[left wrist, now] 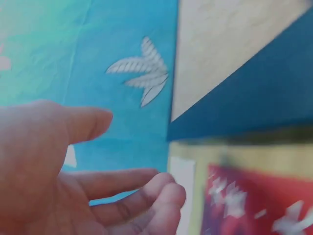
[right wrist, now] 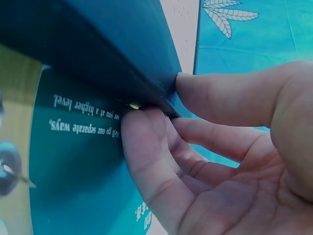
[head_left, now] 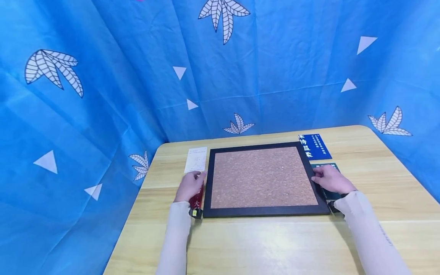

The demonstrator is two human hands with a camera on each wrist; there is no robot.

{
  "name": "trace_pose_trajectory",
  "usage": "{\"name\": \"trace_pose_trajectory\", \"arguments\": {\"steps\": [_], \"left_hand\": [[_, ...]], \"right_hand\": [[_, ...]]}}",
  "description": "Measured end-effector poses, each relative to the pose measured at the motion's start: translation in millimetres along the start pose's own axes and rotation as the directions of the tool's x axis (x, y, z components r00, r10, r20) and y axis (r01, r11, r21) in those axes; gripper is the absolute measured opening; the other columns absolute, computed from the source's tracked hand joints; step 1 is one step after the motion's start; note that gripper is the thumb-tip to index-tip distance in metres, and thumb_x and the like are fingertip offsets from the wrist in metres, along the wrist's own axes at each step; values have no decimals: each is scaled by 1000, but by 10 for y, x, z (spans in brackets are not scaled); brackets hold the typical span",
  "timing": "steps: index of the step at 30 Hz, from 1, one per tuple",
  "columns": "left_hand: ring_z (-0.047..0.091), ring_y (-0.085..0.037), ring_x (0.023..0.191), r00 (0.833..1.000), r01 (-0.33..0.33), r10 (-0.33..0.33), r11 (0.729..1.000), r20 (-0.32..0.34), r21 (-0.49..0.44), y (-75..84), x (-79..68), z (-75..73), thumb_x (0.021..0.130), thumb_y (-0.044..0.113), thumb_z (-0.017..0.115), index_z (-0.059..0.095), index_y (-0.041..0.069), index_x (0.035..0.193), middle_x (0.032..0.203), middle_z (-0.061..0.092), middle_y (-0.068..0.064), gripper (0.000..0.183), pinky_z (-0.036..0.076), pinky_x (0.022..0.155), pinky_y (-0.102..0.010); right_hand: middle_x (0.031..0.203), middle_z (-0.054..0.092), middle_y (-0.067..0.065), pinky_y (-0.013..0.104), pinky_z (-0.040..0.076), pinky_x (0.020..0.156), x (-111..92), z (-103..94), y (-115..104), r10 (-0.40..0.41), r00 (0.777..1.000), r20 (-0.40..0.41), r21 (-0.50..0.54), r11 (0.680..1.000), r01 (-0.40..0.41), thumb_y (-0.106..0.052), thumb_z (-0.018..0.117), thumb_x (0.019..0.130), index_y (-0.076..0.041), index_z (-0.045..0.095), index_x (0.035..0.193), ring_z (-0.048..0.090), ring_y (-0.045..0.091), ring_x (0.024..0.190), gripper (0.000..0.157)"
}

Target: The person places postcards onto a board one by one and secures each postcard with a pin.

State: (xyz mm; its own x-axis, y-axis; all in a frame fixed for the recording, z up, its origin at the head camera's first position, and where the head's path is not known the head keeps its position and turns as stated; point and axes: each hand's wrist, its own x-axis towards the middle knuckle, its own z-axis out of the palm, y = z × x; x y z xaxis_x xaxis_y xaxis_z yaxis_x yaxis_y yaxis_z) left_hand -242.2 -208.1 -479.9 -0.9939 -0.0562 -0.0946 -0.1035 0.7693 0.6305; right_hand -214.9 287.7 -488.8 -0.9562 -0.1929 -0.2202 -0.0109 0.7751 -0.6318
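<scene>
A cork board (head_left: pixel 261 179) with a black frame lies on the table in the head view. At its right edge, my right hand (head_left: pixel 333 179) pinches the frame (right wrist: pixel 122 58), thumb on the face and fingers curled beneath, as the right wrist view shows. My left hand (head_left: pixel 190 185) is beside the left edge, over a red card (head_left: pixel 197 199). In the left wrist view its thumb and loosely bent fingers stand apart, holding nothing, with a gap to the frame. Under the right hand lies a green card (right wrist: pixel 78 156) with white lettering, partly hidden by the board.
A white card (head_left: pixel 196 158) lies above the red one, and a blue card (head_left: pixel 317 147) lies at the board's upper right corner. A clear pushpin (right wrist: pixel 11 164) shows at the right wrist view's edge. Blue curtains (head_left: pixel 137 76) enclose the wooden table (head_left: pixel 261 244).
</scene>
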Motion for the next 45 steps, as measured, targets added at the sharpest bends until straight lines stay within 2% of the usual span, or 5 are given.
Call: {"name": "trace_pose_trajectory", "arguments": {"steps": [9, 13, 23, 35, 45], "left_hand": [[66, -25, 94, 970, 174, -210, 952, -125, -252, -248, 326, -462, 102, 45, 58, 67, 2, 131, 108, 70, -14, 53, 49, 82, -33], [64, -23, 95, 966, 200, -237, 940, -108, -275, -346, 431, -479, 100, 44, 60, 69, 2, 128, 108, 70, -14, 51, 49, 82, -33], [57, -33, 125, 925, 342, -379, 864, -30, -369, -394, 632, -397, 99, 42, 61, 57, 3, 144, 140, 60, -19, 59, 45, 112, -48], [50, -38, 137, 905, 378, -418, 874, -77, -306, -479, 671, -234, 99, 37, 64, 51, 2, 147, 147, 54, -21, 60, 42, 116, -55], [53, -39, 119, 917, 373, -375, 927, -134, -40, -407, 666, -160, 92, 46, 74, 57, 1, 135, 132, 59, -22, 65, 40, 106, -57]], "right_hand": [[79, 54, 6, 28, 38, 58, -6, 8, -6, -14, 1000, -13, 8, 1000, 14, -12, 55, 104, 19, 55, 134, 51, 19, 69, 43], [79, 53, 6, 27, 38, 57, -15, 4, 6, -12, 1000, -12, 7, 1000, 12, -12, 55, 104, 18, 55, 134, 51, 19, 68, 43], [84, 57, 9, 29, 40, 61, -23, -14, 35, 11, 1000, -7, -9, 1000, -11, -13, 56, 104, 20, 52, 136, 53, 20, 73, 46], [84, 56, 9, 29, 39, 60, -19, 28, 17, -10, 1000, -20, 3, 1000, 10, -12, 55, 104, 20, 53, 135, 52, 20, 72, 45], [82, 55, 7, 29, 39, 59, -20, 23, 17, 8, 1000, -14, -2, 1000, -8, -13, 55, 104, 18, 53, 136, 52, 19, 71, 45]]}}
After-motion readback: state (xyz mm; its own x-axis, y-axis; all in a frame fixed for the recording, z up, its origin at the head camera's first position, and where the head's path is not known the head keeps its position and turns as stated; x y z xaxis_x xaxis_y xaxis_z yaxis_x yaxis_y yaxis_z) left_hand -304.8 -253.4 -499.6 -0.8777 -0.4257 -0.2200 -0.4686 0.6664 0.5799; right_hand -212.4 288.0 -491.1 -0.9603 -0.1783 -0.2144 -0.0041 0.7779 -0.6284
